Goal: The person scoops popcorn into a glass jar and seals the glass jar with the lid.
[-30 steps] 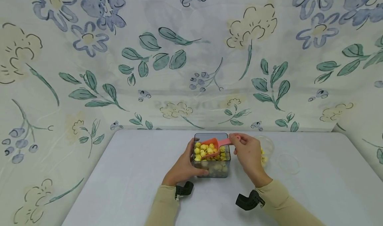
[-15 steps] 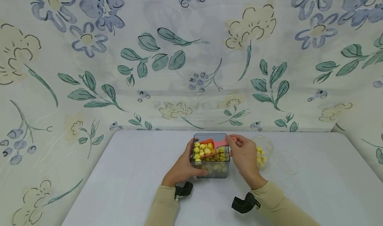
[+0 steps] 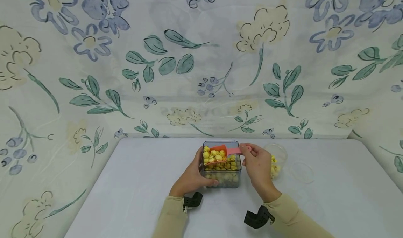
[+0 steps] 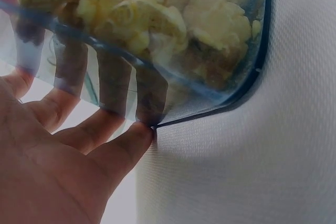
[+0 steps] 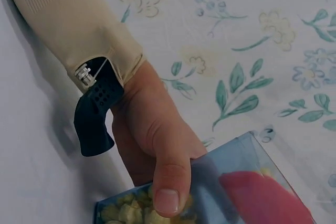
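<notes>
A clear, grey-tinted square container (image 3: 234, 170) stands on the table, holding yellow popcorn (image 3: 230, 166). My left hand (image 3: 190, 175) grips its left side, thumb across the front; the left wrist view shows the fingers (image 4: 115, 145) along the see-through wall. Between the thumb and fingers of my right hand (image 3: 259, 166) is the handle of a pink-orange scoop (image 3: 233, 151). The scoop's bowl lies inside the container's mouth, loaded with popcorn. In the right wrist view the scoop (image 5: 257, 198) appears through the container wall, beside my left thumb (image 5: 173, 182).
Behind my right hand, partly covered by it, stands a clear round tub (image 3: 280, 150) with more popcorn (image 3: 275, 168). A thin clear round lid (image 3: 302, 172) lies to its right. The white table (image 3: 141, 182) meets a flower-patterned cloth (image 3: 176, 91) at the back.
My right hand has shifted slightly left, and the scoop with it. The scoop's bowl sits more level, with popcorn heaped in it. The left hand keeps its grip on the container.
</notes>
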The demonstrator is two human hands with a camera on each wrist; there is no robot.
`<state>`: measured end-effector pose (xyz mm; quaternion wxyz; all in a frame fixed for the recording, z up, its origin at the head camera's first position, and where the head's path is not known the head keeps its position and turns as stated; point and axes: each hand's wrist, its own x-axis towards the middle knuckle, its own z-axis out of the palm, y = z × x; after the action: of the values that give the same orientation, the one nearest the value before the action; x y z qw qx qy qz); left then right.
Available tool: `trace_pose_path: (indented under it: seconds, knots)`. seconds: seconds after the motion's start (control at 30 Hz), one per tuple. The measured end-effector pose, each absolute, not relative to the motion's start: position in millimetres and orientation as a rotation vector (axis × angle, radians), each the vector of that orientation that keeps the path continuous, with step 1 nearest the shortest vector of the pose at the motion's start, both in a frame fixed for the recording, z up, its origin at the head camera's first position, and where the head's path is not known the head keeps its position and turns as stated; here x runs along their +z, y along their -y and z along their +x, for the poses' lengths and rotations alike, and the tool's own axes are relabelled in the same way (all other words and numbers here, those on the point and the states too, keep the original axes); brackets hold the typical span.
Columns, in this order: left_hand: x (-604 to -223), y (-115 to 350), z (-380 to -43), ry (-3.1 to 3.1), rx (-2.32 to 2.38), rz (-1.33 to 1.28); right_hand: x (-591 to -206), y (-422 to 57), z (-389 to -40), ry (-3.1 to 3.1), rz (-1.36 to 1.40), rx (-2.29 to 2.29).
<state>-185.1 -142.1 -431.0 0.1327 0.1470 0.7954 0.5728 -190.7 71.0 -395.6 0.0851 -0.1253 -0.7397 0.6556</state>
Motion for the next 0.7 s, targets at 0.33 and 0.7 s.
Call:
trace_pose_path:
  seconds: [0.33, 0.7]
  knots:
    - [-430.8, 141.7, -185.0, -2.302, 1.652, 0.431, -395.1, -74.5, -186.6, 2.199, -0.517, 2.001]
    - [-460.4, 145.9, -197.5, -2.337, 1.664, 0.437, -393.7, -76.1, -182.3, 2.100, -0.541, 2.089]
